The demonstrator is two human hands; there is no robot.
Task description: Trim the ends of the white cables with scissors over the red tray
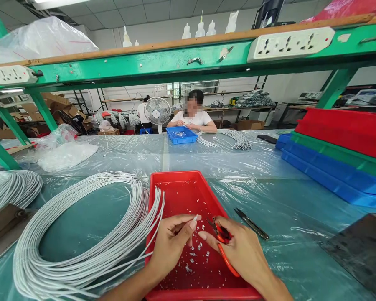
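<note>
Over a red tray [207,188], my left hand [172,240] pinches the end of a white cable [195,217] between thumb and fingers. My right hand [247,246] is closed around red-handled cutters [227,255], their dark jaws a short way right of the cable end. Small white and silvery scraps [192,255] are scattered over the tray's floor. To the left lies a large coil of white cables [78,267], its loose ends reaching over the tray's left rim. A dark, slim metal tool [252,223] rests on the table just right of the tray.
Another cable coil [12,188] lies at far left. Stacked red, green and blue trays [338,154] stand at right, above a dark plate [360,246]. Opposite, a co-worker [196,115] sits behind a blue tray [181,136]. A green shelf beam [163,62] crosses overhead.
</note>
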